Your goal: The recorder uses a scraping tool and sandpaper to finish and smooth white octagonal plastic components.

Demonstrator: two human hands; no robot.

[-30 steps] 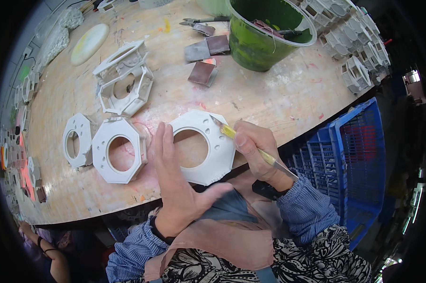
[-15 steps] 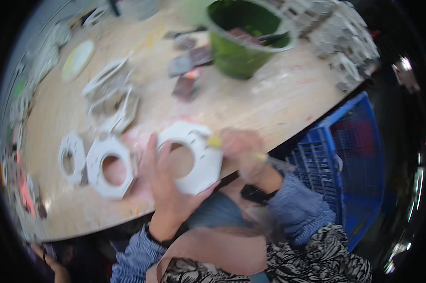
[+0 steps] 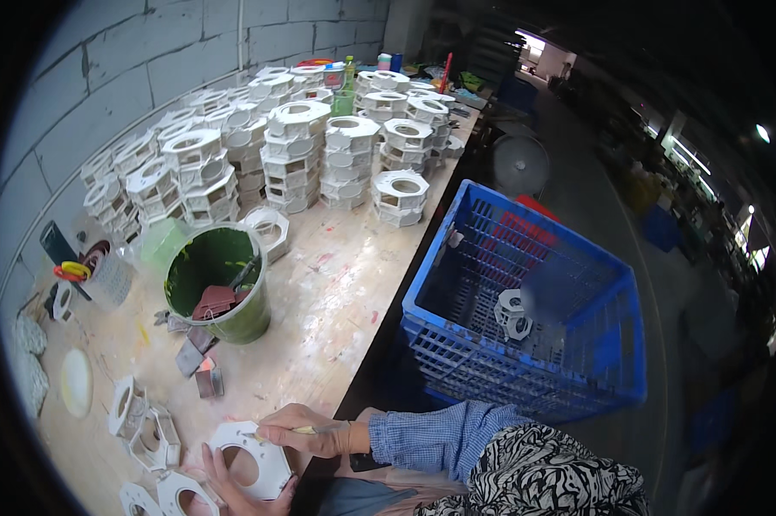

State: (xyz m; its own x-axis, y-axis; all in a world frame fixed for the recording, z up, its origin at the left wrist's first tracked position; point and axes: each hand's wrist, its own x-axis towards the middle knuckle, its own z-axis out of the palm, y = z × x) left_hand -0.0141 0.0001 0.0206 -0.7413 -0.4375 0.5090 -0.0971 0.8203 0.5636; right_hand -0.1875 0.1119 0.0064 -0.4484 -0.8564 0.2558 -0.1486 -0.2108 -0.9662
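Note:
Near the table's front edge, my left hand (image 3: 226, 486) grips a white octagonal frame (image 3: 275, 471) with a large round hole, fingers on its left side and thumb at the lower right. My right hand (image 3: 306, 432) pinches a thin tool with a yellowish handle (image 3: 303, 429). Its tip meets or nearly meets the frame's upper face; the tip's kind is too small to tell. Left of my left hand lies another white octagonal piece (image 3: 171, 487), partly cut off by the picture's edge. Beyond it, two white hollow pieces (image 3: 154, 437) lean together.
A green-stained bucket (image 3: 254, 314) holds dark red pieces and a dark-handled tool. Sanding blocks (image 3: 209, 381) lie beside it. Stacks of white octagonal pieces (image 3: 291, 163) fill the far table. A blue crate (image 3: 525, 378) right of the table contains white pieces. An oval disc (image 3: 76, 383) lies left.
The view has swung up and right, bringing the stacks and whole crate into sight. My left hand still holds the frame; my right hand with the tool is now over its upper edge.

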